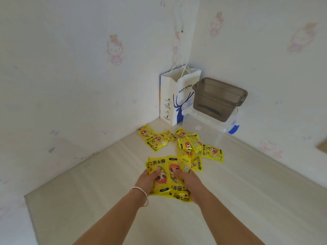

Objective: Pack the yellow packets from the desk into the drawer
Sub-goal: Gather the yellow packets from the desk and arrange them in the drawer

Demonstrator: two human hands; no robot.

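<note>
A stack of yellow hand-warmer packets (169,181) with cartoon prints is held over the pale desk (88,200) between both hands. My left hand (147,179) grips the stack's left edge, thumb on top. My right hand (187,183) grips its right edge, thumb on top too. Several more yellow packets (192,145) lie scattered farther back, with another small group of packets (154,138) to their left by the wall. No drawer is in view.
In the corner stands a white and blue paper bag (174,99). Beside it a dark translucent bin (219,99) sits on a clear plastic box (207,128) with a blue latch. Walls close the desk on the left and right.
</note>
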